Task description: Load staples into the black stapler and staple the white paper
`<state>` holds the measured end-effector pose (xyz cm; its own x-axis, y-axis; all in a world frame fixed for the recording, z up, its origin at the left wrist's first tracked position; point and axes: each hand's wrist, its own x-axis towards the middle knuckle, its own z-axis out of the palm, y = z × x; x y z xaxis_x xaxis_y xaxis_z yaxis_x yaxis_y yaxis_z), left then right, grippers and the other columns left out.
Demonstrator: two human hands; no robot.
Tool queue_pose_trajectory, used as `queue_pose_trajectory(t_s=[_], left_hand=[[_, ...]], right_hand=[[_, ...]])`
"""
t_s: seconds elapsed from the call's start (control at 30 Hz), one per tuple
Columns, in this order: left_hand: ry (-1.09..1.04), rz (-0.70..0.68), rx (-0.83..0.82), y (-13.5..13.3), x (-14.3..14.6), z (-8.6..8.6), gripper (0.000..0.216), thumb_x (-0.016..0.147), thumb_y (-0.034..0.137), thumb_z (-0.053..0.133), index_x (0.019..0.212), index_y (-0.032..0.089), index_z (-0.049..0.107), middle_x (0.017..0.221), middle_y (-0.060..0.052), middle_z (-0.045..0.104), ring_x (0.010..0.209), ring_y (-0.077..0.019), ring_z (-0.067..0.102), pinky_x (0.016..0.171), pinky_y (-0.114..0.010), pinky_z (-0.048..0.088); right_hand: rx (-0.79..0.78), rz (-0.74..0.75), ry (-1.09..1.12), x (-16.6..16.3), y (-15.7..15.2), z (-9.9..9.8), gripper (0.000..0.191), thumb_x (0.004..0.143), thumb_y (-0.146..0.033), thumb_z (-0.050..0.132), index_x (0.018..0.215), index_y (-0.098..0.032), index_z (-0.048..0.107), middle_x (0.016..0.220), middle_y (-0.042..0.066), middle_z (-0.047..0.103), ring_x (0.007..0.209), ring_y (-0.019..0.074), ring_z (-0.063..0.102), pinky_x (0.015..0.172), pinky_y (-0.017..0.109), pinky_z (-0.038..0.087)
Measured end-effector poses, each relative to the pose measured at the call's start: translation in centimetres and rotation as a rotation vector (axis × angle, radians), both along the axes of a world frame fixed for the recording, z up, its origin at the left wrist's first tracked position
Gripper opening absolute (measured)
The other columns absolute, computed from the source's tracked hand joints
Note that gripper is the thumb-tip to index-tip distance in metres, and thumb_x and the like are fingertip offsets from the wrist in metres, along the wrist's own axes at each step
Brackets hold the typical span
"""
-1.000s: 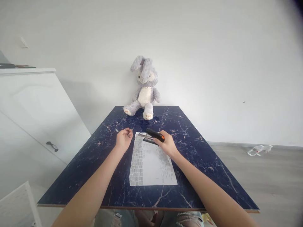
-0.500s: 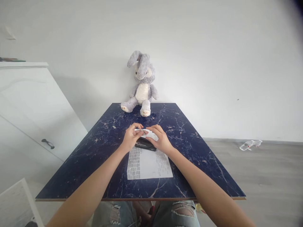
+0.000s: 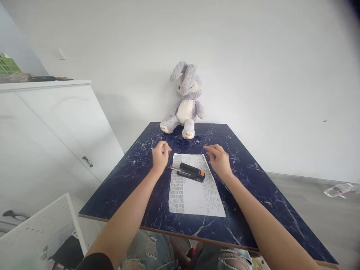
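A black stapler [image 3: 192, 171] with an orange patch on its right end lies across a sheet of paper [image 3: 194, 200] covered in printed or written marks. Its jaws are spread, with a metal strip showing at the left. Beyond its left end, my left hand [image 3: 161, 157] hovers near the paper's far left corner, fingers curled and thumb pressed close; whatever is between them is too small to make out. On the other side, my right hand [image 3: 220, 159] is raised by the far right corner, fingers stretched toward the left, with nothing visible in them.
A grey plush rabbit [image 3: 187, 101] sits at the far edge of the dark blue marbled table [image 3: 135, 180], against the wall. White cabinets [image 3: 70, 123] stand to the left, a white perforated panel [image 3: 42, 232] at lower left. A clear plastic bottle [image 3: 337, 189] lies on the floor at right.
My hands have moved apart from their close position above the stapler, uncovering it and the far part of the paper. The whole view has shifted left, bringing more cabinet into sight.
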<state>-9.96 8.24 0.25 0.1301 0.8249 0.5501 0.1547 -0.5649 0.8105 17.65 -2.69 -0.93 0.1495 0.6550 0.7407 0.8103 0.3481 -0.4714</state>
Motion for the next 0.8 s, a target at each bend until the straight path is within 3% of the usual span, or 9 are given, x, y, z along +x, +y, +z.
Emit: queue_pose_trajectory(t_s=[0.1,0.17,0.27,0.43,0.6,0.7,0.8], left_hand=[[0.261,0.403,-0.039,3.9,-2.7,-1.8,0.018,0.091,0.028,0.06,0.105,0.019,0.068,0.127,-0.02,0.063,0.132,-0.0401,0.053,0.112,-0.057,0.036],[0.406,0.453,-0.135,5.4,-3.7,-3.2,0.028,0.087,0.022,0.063,0.113,0.017,0.069,0.143,-0.023,0.055,0.144,-0.0462,0.037,0.116,-0.067,0.024],[0.517,0.391,-0.171,6.1,-4.0,-4.5,0.029,0.083,0.018,0.064,0.111,0.017,0.073,0.144,-0.022,0.056,0.146,-0.0493,0.033,0.116,-0.073,0.014],[0.508,0.311,-0.118,5.8,-3.8,-4.4,0.019,0.082,0.015,0.062,0.094,0.016,0.077,0.115,-0.023,0.069,0.121,-0.0423,0.061,0.11,-0.057,0.038],[0.314,0.206,-0.089,5.5,-2.6,-3.9,0.019,0.083,0.015,0.064,0.097,0.02,0.076,0.106,-0.015,0.073,0.106,-0.0338,0.069,0.102,-0.051,0.048],[-0.029,-0.024,-0.176,4.7,-0.7,-3.6,0.024,0.09,0.029,0.065,0.108,0.017,0.073,0.105,-0.013,0.074,0.09,-0.0254,0.072,0.089,-0.046,0.056],[-0.228,-0.282,-0.289,3.6,1.0,-3.2,0.039,0.091,0.043,0.068,0.116,0.014,0.07,0.103,-0.013,0.076,0.083,-0.0215,0.073,0.083,-0.042,0.06]], right_hand=[[-0.257,-0.196,0.159,4.8,0.8,-1.8,0.036,0.086,-0.015,0.058,0.119,-0.019,0.072,0.089,0.008,0.077,0.081,0.0238,0.071,0.084,0.038,0.053],[-0.387,-0.308,0.197,7.1,1.0,-2.7,0.023,0.08,-0.015,0.062,0.098,-0.018,0.076,0.083,0.007,0.077,0.079,0.0242,0.073,0.083,0.037,0.053],[-0.468,-0.35,0.195,8.6,1.1,-3.4,0.009,0.076,-0.02,0.068,0.079,-0.019,0.076,0.078,0.007,0.077,0.08,0.0256,0.073,0.082,0.036,0.053],[-0.43,-0.358,0.213,8.4,1.4,-3.4,0.017,0.077,-0.025,0.068,0.085,-0.016,0.079,0.085,0.011,0.077,0.079,0.0259,0.073,0.083,0.036,0.053],[-0.278,-0.385,0.181,6.7,0.9,-2.1,0.028,0.087,-0.026,0.057,0.102,-0.013,0.077,0.097,0.013,0.074,0.079,0.0226,0.067,0.086,0.037,0.051],[-0.142,-0.196,0.119,3.9,-0.1,-0.3,0.028,0.095,-0.033,0.054,0.101,-0.016,0.076,0.09,0.01,0.07,0.076,0.0214,0.062,0.081,0.036,0.05],[-0.229,0.209,0.011,0.2,-1.2,1.1,0.033,0.1,-0.042,0.054,0.116,-0.02,0.072,0.104,0.01,0.069,0.086,0.0222,0.063,0.078,0.034,0.05]])
